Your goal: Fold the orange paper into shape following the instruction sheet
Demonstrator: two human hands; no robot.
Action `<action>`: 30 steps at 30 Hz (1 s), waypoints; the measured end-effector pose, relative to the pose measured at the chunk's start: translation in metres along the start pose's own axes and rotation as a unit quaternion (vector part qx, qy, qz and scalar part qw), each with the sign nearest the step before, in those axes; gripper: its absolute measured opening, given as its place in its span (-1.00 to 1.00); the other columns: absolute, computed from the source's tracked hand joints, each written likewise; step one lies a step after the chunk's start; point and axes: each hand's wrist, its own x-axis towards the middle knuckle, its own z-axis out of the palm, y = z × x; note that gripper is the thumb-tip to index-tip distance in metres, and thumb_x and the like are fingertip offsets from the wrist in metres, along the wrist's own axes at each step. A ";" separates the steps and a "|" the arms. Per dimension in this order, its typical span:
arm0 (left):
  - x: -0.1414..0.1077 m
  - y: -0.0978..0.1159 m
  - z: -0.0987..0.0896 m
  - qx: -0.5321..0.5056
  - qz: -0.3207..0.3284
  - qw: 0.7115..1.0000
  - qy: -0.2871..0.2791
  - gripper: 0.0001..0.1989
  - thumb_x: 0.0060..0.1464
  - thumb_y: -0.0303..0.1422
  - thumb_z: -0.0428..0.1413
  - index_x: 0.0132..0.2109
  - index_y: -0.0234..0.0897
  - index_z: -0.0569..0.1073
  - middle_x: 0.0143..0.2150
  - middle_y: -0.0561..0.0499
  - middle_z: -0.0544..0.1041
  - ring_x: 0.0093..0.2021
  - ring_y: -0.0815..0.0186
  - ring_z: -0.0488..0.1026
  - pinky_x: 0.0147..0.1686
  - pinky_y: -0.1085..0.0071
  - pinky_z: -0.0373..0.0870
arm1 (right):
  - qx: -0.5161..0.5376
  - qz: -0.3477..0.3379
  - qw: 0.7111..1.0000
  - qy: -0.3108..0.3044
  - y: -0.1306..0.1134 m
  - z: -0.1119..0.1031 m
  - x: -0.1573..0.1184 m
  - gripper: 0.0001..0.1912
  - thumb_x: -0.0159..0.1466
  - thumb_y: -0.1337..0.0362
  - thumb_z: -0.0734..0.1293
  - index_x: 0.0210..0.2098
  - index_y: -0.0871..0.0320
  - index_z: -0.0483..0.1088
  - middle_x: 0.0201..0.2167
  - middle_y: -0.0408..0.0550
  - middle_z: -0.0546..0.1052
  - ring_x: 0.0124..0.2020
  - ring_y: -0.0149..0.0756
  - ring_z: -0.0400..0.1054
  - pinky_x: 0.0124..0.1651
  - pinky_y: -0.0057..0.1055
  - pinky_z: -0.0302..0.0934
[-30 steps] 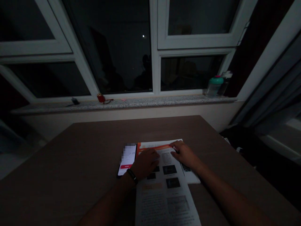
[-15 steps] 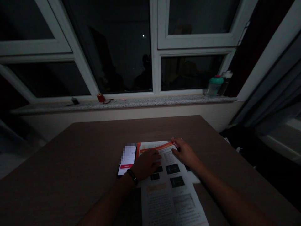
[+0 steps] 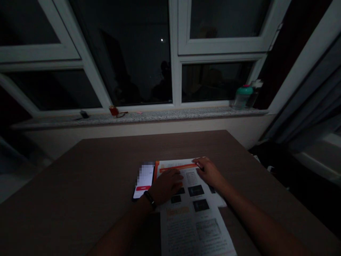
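Note:
A printed sheet with text and dark pictures hangs down toward me over a book or papers with an orange band on the table. My left hand, with a dark wristband, lies on the page's left part, fingers apart and holding nothing. At the upper right corner, my right hand has thumb and fingers closed on the page's edge. Left of the papers lies a phone with its screen lit, close to my left hand.
The brown table reaches toward a stone windowsill. On the sill stand a green-lidded bottle, a clear bottle, a small red item and a dark item. Grey curtains hang at right.
My right hand's fingers have drawn together at the corner, and the top of the page with its orange band now lies flatter. My left hand has hardly moved.

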 end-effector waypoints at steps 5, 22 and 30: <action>0.000 0.002 -0.001 0.002 0.000 1.000 0.003 -0.74 0.24 -0.38 0.11 0.07 -0.22 0.41 0.14 -0.08 0.40 0.14 0.16 0.34 0.15 0.15 0.30 | 0.004 0.003 1.000 -0.016 -0.004 -0.003 0.001 -0.65 0.13 0.51 0.30 -0.12 0.16 0.51 -0.15 0.03 0.54 -0.05 -0.16 0.36 0.07 -0.24 0.22; 0.000 0.002 -0.001 0.007 -0.011 1.000 -0.003 -0.69 0.21 -0.43 0.12 0.09 -0.21 0.39 0.13 -0.07 0.39 0.11 0.17 0.34 0.12 0.17 0.31 | -0.013 0.018 1.000 -0.002 -0.007 0.002 -0.003 -0.73 0.12 0.49 0.32 -0.20 0.13 0.49 -0.22 0.00 0.53 -0.14 -0.18 0.38 -0.02 -0.27 0.24; 0.000 0.004 -0.003 -0.001 -0.009 1.000 0.003 -0.69 0.20 -0.43 0.14 0.09 -0.22 0.40 0.13 -0.08 0.40 0.14 0.17 0.33 0.14 0.18 0.31 | 0.034 0.051 0.997 0.035 -0.010 0.001 -0.002 -0.68 0.15 0.41 0.29 -0.10 0.10 0.46 -0.13 -0.03 0.57 -0.15 -0.18 0.46 -0.03 -0.28 0.27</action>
